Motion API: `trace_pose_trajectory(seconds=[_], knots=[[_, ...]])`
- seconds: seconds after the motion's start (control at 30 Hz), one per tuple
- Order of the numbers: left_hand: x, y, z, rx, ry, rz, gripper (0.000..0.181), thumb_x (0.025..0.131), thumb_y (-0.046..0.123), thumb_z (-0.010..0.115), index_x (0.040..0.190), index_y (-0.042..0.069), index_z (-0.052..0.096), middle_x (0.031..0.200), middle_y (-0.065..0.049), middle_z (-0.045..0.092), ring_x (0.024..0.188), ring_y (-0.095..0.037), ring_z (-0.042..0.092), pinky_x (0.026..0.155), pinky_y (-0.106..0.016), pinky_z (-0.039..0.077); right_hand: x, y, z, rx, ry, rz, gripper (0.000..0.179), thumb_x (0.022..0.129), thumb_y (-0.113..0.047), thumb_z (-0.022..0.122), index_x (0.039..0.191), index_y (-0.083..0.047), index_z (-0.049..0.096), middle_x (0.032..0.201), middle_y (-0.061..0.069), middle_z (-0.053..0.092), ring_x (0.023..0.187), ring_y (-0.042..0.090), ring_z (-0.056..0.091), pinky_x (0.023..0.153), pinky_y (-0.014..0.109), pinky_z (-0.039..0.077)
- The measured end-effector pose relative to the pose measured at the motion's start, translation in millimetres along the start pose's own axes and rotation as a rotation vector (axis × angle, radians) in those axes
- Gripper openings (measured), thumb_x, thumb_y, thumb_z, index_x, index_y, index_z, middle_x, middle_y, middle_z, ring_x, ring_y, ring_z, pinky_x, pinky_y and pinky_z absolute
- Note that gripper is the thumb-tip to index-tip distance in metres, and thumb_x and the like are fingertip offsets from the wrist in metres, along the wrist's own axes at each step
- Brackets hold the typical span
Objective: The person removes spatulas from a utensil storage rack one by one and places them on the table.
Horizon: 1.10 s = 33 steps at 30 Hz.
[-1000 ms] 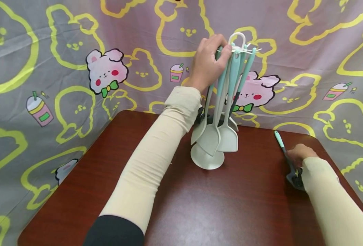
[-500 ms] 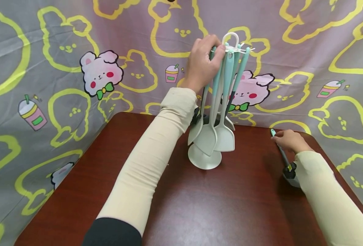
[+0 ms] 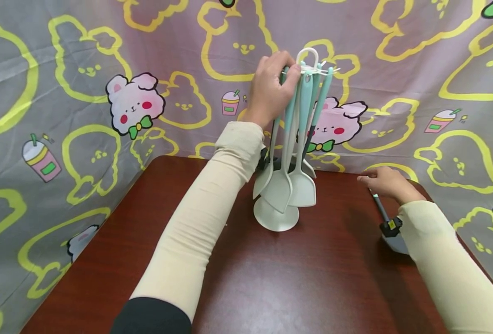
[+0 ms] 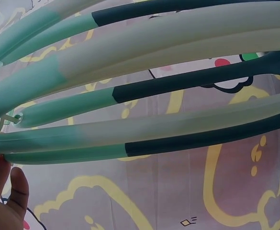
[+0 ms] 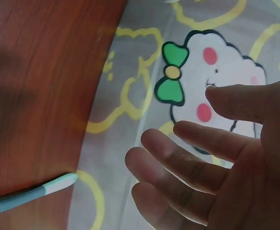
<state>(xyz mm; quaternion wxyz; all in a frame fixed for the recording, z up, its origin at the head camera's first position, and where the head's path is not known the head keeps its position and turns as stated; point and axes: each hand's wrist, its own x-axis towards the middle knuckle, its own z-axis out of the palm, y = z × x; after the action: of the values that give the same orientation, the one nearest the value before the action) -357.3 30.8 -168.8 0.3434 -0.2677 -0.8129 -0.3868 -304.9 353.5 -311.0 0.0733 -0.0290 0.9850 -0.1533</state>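
Observation:
A white utensil rack on a round base stands toward the back of the table, hung with several spatulas that have turquoise handle ends. My left hand grips the rack's top from the left, thumb in front beside the handle ends. In the left wrist view, fingertips touch the turquoise handles. Over at the right lies a dark kitchen utensil with a turquoise end and a broad grey head, partly hidden by the wrist. Above its end hovers my right hand, fingers loosely spread and holding nothing.
The dark red wooden table has a rounded corner at the back right. Behind it hangs a patterned curtain, close to the rack. A black wrist camera sits at my right wrist.
My right hand has risen and moved back along the utensil, from near its head to above its turquoise end, leaving it on the table. The left hand keeps its grip on the rack.

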Motion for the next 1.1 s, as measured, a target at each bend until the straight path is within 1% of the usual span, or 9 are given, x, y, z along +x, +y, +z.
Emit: trace_pose_trajectory(seconds=[0.07, 0.2, 0.27, 0.37, 0.57, 0.67, 0.77, 0.93, 1.1], knots=[[0.0, 0.0, 0.3, 0.005, 0.006, 0.009, 0.019, 0.099, 0.026, 0.048, 0.092, 0.012, 0.060, 0.094, 0.002, 0.059, 0.092, -0.012, 0.044, 0.084, -0.021, 0.037, -0.9, -3, -1, 0.007, 0.014, -0.007, 0.060, 0.100, -0.041, 0.050, 0.137, 0.006, 0.052, 0.115, 0.028, 0.067, 0.096, 0.035, 0.068, 0.087, 0.055, 0.050], [0.0, 0.0, 1.3, 0.010, 0.002, 0.015, 0.020, 0.099, 0.025, 0.048, 0.092, 0.012, 0.060, 0.094, 0.002, 0.060, 0.092, -0.012, 0.044, 0.085, -0.020, 0.037, -4.5, -12, 0, 0.035, 0.015, -0.012, 0.060, 0.101, -0.042, 0.049, 0.139, 0.004, 0.050, 0.132, 0.034, 0.056, 0.116, 0.047, 0.057, 0.094, 0.059, 0.047], [-0.3, -0.2, 1.9, 0.008, 0.003, 0.016, 0.020, 0.099, 0.025, 0.048, 0.092, 0.012, 0.060, 0.094, 0.002, 0.060, 0.092, -0.012, 0.045, 0.085, -0.021, 0.037, -6.3, -19, 0, 0.057, 0.015, -0.010, 0.061, 0.101, -0.043, 0.048, 0.140, 0.003, 0.049, 0.137, 0.034, 0.053, 0.120, 0.048, 0.054, 0.096, 0.060, 0.046], [-0.9, -0.4, 2.3, 0.008, 0.011, 0.019, 0.020, 0.099, 0.025, 0.048, 0.092, 0.011, 0.061, 0.094, 0.002, 0.061, 0.092, -0.013, 0.045, 0.085, -0.021, 0.038, -8.9, -29, -2, 0.079, 0.025, -0.018, 0.061, 0.101, -0.044, 0.048, 0.141, 0.002, 0.049, 0.139, 0.033, 0.052, 0.122, 0.048, 0.053, 0.098, 0.062, 0.045], [-1.1, 0.4, 1.5, -0.032, 0.005, -0.004, 0.021, 0.098, 0.026, 0.049, 0.094, 0.012, 0.063, 0.098, 0.002, 0.063, 0.096, -0.016, 0.048, 0.085, -0.022, 0.039, -16.4, -51, -4, 0.075, 0.097, -0.084, 0.055, 0.101, -0.042, 0.048, 0.139, -0.001, 0.053, 0.132, 0.029, 0.060, 0.118, 0.045, 0.058, 0.095, 0.060, 0.047], [-1.0, -0.5, 0.9, -0.043, 0.018, -0.007, 0.021, 0.098, 0.026, 0.050, 0.095, 0.012, 0.065, 0.099, 0.002, 0.065, 0.096, -0.014, 0.049, 0.086, -0.022, 0.039, -19.6, -63, -4, 0.062, 0.151, -0.123, 0.052, 0.101, -0.039, 0.050, 0.137, -0.003, 0.056, 0.126, 0.025, 0.065, 0.114, 0.043, 0.062, 0.092, 0.058, 0.048], [-0.7, -1.6, 0.3, -0.042, 0.024, -0.012, 0.022, 0.098, 0.026, 0.051, 0.096, 0.013, 0.067, 0.102, 0.002, 0.067, 0.097, -0.013, 0.050, 0.087, -0.021, 0.039, -22.6, -75, -3, 0.060, 0.212, -0.160, 0.048, 0.100, -0.035, 0.052, 0.136, -0.004, 0.058, 0.120, 0.023, 0.069, 0.106, 0.039, 0.067, 0.089, 0.055, 0.050], [-0.7, -1.6, -1.1, -0.052, 0.010, -0.015, 0.022, 0.098, 0.027, 0.051, 0.098, 0.013, 0.068, 0.105, 0.001, 0.068, 0.101, -0.016, 0.052, 0.089, -0.021, 0.039, -26.7, -91, -4, 0.103, 0.283, -0.219, 0.042, 0.100, -0.031, 0.053, 0.131, -0.004, 0.062, 0.115, 0.023, 0.071, 0.097, 0.036, 0.071, 0.084, 0.053, 0.053], [-1.2, -1.5, -2.3, -0.060, 0.008, -0.022, 0.022, 0.098, 0.027, 0.052, 0.100, 0.012, 0.069, 0.105, 0.000, 0.068, 0.104, -0.019, 0.053, 0.090, -0.022, 0.039, -27.5, -109, -9, 0.151, 0.350, -0.231, 0.040, 0.100, -0.032, 0.053, 0.129, -0.006, 0.064, 0.115, 0.020, 0.072, 0.097, 0.034, 0.072, 0.078, 0.048, 0.054]])
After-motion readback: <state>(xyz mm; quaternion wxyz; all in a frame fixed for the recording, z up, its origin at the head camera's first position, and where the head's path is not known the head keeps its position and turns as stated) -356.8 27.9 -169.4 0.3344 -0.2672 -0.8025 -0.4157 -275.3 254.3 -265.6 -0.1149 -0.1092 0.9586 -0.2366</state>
